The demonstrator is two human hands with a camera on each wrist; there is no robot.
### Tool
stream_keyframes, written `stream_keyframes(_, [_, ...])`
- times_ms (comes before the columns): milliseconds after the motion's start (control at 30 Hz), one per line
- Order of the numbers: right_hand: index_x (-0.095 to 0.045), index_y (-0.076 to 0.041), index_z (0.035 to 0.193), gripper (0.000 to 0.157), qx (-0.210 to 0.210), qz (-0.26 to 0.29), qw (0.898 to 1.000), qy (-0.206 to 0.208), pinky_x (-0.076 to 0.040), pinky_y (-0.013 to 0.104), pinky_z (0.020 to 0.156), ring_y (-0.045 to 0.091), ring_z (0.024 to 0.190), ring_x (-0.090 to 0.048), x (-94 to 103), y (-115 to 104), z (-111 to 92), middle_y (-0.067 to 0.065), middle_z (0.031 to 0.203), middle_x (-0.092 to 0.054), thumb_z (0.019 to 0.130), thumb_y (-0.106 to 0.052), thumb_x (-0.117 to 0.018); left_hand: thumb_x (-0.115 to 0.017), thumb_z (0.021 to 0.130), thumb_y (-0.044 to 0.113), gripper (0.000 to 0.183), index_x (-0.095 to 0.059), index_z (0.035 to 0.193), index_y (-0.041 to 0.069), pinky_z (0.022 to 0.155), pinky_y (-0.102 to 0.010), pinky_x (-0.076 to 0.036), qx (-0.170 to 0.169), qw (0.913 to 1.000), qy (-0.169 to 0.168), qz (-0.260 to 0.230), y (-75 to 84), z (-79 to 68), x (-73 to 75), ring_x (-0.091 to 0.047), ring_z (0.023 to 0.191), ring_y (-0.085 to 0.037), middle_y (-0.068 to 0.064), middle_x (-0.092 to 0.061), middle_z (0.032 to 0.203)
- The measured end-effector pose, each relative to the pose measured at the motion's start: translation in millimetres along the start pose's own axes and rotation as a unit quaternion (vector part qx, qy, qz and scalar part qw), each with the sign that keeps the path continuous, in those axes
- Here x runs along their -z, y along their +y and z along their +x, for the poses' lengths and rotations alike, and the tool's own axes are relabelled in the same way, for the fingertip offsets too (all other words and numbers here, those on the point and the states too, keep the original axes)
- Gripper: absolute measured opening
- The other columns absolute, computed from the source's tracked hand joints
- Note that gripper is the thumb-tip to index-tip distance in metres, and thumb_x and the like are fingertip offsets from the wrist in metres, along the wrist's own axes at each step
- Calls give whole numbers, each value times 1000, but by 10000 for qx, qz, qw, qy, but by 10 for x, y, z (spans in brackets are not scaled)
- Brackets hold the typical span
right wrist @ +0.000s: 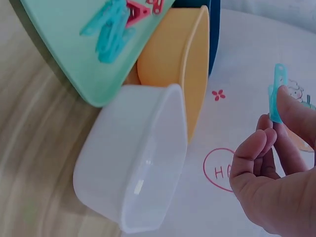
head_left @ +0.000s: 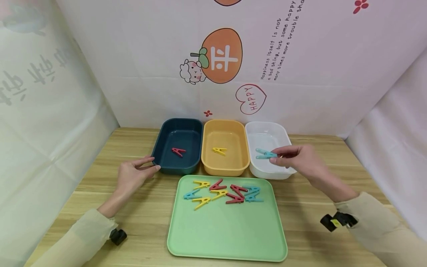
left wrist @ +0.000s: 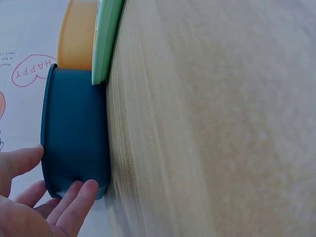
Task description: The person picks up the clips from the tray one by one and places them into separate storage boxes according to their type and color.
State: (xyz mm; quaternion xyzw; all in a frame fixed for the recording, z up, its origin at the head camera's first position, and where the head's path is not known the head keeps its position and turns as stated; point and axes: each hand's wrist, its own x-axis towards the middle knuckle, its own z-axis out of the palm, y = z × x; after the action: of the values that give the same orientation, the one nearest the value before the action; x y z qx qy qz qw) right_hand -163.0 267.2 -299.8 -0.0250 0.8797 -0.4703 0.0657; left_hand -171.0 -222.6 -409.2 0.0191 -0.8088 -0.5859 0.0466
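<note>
My right hand (head_left: pixel 301 159) pinches a light blue clothespin (head_left: pixel 265 153) between thumb and fingers, over the white bin (head_left: pixel 267 176). In the right wrist view the held clothespin (right wrist: pixel 278 94) points up from the fingertips. My left hand (head_left: pixel 133 174) is at the near left corner of the dark blue bin (left wrist: pixel 76 128), its extended fingers against the bin's outer side and the thumb at the rim. A red clothespin (head_left: pixel 178 151) lies in the dark blue bin, and a yellow clothespin (head_left: pixel 219 151) in the yellow bin (head_left: pixel 225 172).
A green tray (head_left: pixel 227 233) lies in front of the bins, with several red, yellow and light blue clothespins near its far edge. All three bins stand side by side on the wooden table (head_left: pixel 143 215), close to a printed white cloth backdrop (head_left: pixel 150 74).
</note>
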Motion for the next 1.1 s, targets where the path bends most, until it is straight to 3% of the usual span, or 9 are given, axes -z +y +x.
stream_keyframes(233, [-73, 5, 127, 49, -56, -57, 9999, 88, -55, 30, 75, 16, 90, -59, 171, -4, 256, -9, 96, -74, 93, -29, -85, -86, 91, 20, 52, -70, 133, -6, 78, -30, -64, 29, 10000, 8, -1, -10, 1, -4, -75, 92, -2, -21, -52, 153])
stream_keyframes(567, [-69, 1, 137, 58, -419, -359, 9984, -143, -54, 41, 93, 27, 108, -57, 274, 76, 580, 1, 117, -72, 94, -36, -83, -87, 91, 20, 51, -70, 133, -4, 77, -29, -64, 41, 10000, -23, -6, 22, -21, 2, -75, 95, -4, -22, -51, 155])
stream_keyframes(1100, [-67, 3, 137, 54, -582, -417, 9974, -104, -54, 40, 92, 34, 109, -56, 346, 126, 947, 11, 125, -67, 97, -30, -80, -86, 91, 21, 51, -71, 132, -5, 77, -32, -64, 16, 10000, 29, 35, 17, -11, -6, -75, 89, -4, -21, -55, 151])
